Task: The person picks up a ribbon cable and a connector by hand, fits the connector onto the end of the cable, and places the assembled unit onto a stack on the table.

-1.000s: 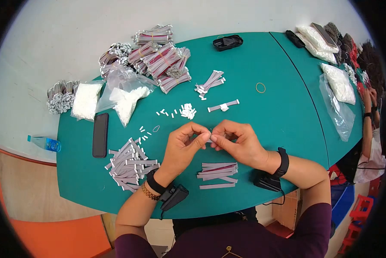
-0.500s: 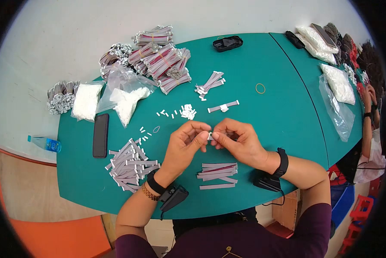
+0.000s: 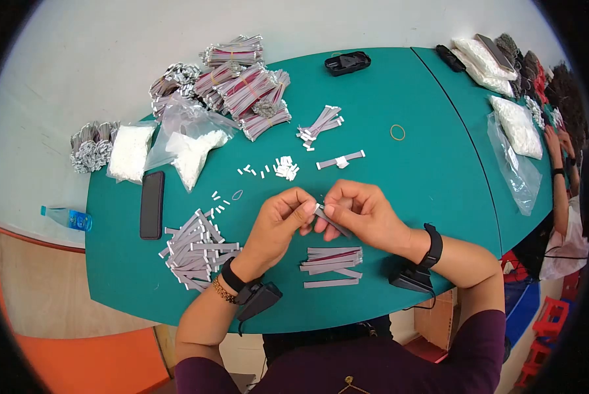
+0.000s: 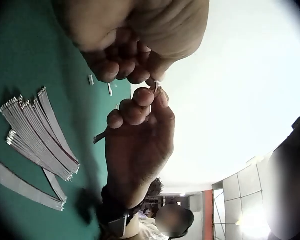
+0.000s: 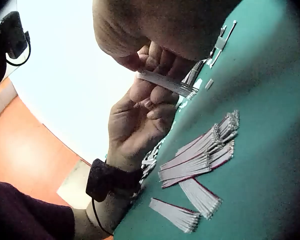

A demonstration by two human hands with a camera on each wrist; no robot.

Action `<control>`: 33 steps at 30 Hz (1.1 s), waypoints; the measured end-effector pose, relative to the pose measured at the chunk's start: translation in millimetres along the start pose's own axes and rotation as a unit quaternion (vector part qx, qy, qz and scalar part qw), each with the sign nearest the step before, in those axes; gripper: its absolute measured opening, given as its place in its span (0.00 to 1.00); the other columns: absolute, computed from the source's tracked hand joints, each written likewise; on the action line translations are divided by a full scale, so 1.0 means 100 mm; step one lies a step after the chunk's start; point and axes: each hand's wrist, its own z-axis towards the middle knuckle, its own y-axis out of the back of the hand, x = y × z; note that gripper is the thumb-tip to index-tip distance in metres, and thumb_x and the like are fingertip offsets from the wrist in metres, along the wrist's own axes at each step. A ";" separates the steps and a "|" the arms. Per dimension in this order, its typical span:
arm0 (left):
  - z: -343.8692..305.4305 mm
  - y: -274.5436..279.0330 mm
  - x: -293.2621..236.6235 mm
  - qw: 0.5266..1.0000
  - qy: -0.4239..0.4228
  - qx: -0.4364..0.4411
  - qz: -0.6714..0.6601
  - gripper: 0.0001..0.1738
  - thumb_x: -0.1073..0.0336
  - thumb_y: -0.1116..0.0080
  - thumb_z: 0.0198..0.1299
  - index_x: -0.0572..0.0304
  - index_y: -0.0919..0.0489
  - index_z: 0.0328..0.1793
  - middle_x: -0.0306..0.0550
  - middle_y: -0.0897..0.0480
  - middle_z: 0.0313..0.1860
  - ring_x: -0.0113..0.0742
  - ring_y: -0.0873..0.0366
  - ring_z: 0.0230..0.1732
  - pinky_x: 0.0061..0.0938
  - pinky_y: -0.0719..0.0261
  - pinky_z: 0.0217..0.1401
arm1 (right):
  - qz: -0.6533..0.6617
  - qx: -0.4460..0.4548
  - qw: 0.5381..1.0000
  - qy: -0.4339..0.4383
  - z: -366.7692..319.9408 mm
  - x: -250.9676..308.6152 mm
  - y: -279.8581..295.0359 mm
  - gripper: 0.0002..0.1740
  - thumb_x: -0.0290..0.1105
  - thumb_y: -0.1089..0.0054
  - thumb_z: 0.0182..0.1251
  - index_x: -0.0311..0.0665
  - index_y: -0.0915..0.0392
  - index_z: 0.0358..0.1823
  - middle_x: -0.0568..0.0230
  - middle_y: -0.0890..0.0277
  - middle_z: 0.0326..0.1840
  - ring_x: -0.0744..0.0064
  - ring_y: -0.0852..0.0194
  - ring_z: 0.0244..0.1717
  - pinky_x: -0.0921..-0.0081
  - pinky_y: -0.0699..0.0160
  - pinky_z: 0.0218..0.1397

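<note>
A short grey ribbon cable (image 3: 337, 225) is pinched between the thumb and fingers of my right hand (image 3: 368, 211), its loose end slanting down to the right under the fingers. At its other end a small white connector (image 3: 318, 208) sits between the two thumbs, where my left hand (image 3: 282, 222) pinches it. The right wrist view shows the flat cable (image 5: 165, 82) crossing in front of the left fingers, with bare wire ends on its free side. Below the hands lies a small stack of ribbon cables (image 3: 330, 260).
Loose white connectors (image 3: 286, 169) lie beyond the hands, near a cable with a white piece (image 3: 341, 162). A cable heap (image 3: 199, 253) and a phone (image 3: 152, 205) are at left. Bundled cables (image 3: 247, 88) and bags of white parts (image 3: 131, 152) stand behind. Another person's hands (image 3: 557, 141) work at far right.
The grey cable, mostly hidden by the fingers before, now shows slanting out below my right hand. Both hands stay close together in nearly the same place.
</note>
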 end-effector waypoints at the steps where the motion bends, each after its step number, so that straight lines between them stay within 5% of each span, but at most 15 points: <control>1: -0.01 0.00 -0.01 1.000 0.009 0.002 -0.008 0.11 0.61 0.47 0.66 0.60 0.26 0.34 0.34 0.28 0.26 0.20 0.34 0.28 0.16 0.36 0.31 | -0.007 0.009 1.000 -0.006 0.00 0.01 0.00 0.06 0.30 0.51 0.70 0.35 0.31 0.37 0.64 0.22 0.31 0.80 0.23 0.30 0.83 0.24 0.33; 33: -0.02 -0.03 -0.02 0.996 0.049 0.023 -0.068 0.11 0.60 0.48 0.66 0.60 0.24 0.36 0.33 0.29 0.26 0.19 0.35 0.30 0.15 0.39 0.34 | -0.017 -0.017 0.999 0.026 -0.02 0.01 -0.07 0.04 0.24 0.51 0.69 0.32 0.32 0.34 0.66 0.25 0.29 0.84 0.26 0.31 0.85 0.23 0.34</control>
